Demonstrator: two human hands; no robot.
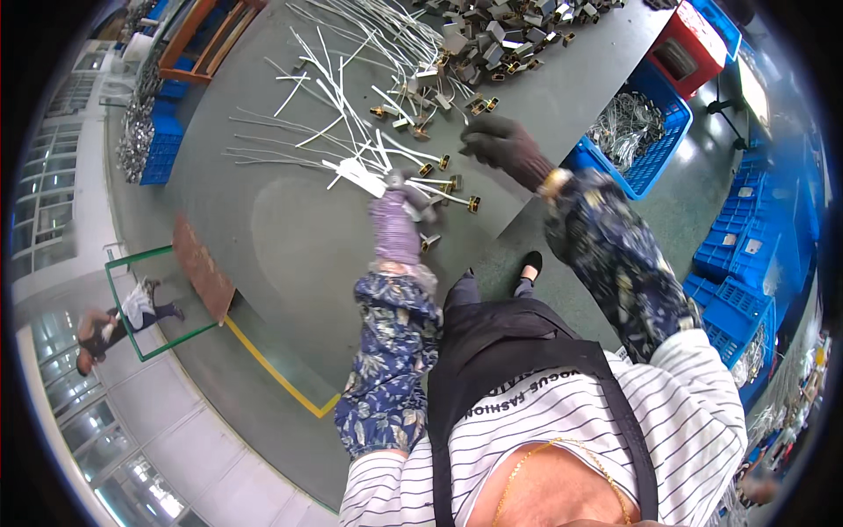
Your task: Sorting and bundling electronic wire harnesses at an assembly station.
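Note:
On the grey table, my left hand, in a purple glove with dark fingers, is closed over several white wires. Small brass-coloured metal ends stick out from these to the right of the hand. My right hand, in a dark glove, is raised just right of the loose wired parts. Its fingers are bent together; what they hold, if anything, is too small to make out. Beyond both hands, a heap of small metal box-shaped parts trails long white leads to the left.
Right of the table edge stands a blue crate of wired parts, beside a red box. Blue crates are stacked farther right. A green-framed cart and another person are at far left.

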